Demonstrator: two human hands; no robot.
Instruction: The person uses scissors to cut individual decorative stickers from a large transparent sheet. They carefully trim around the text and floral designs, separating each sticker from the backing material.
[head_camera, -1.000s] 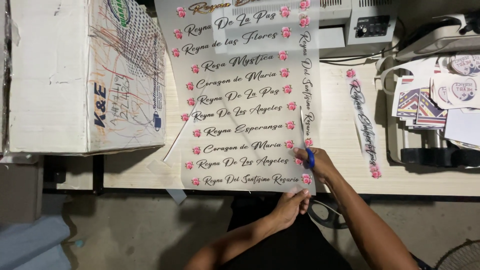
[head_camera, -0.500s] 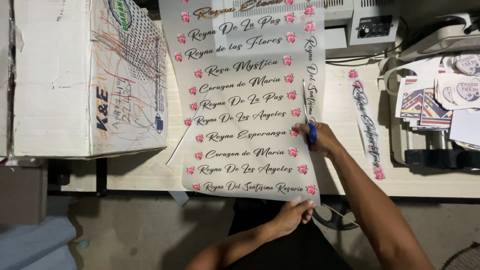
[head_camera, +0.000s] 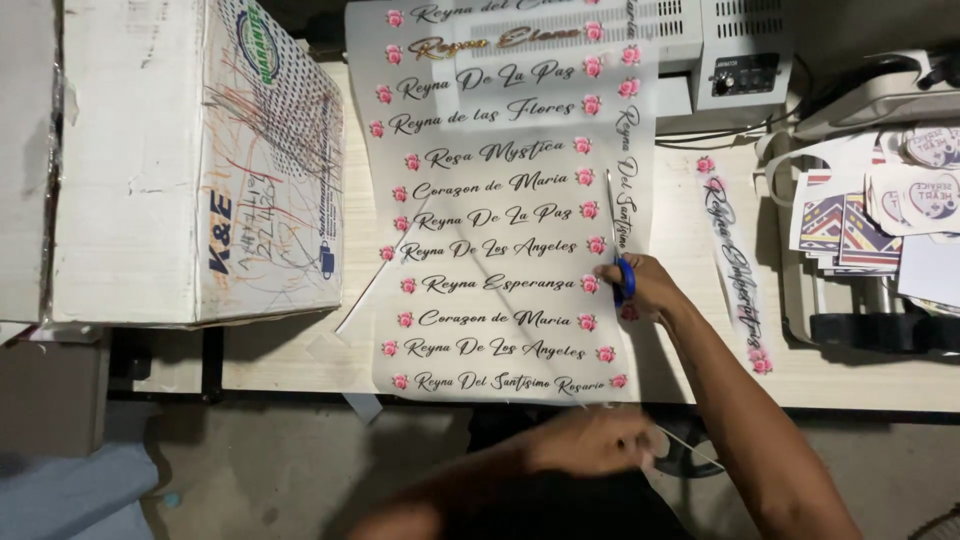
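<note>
since a moment ago, the right hand (head_camera: 650, 290) has pushed the blue scissors (head_camera: 620, 255) further up the printed sheet (head_camera: 500, 220), fingers closed round the handles. the left hand (head_camera: 590, 440) pinches the sheet's bottom edge over the surface (head_camera: 290, 350). the cut looks longer now.

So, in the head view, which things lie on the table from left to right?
Cardboard box → long printed sheet → scissors in the right hand → cut printed strip → stack of printed cards.
</note>
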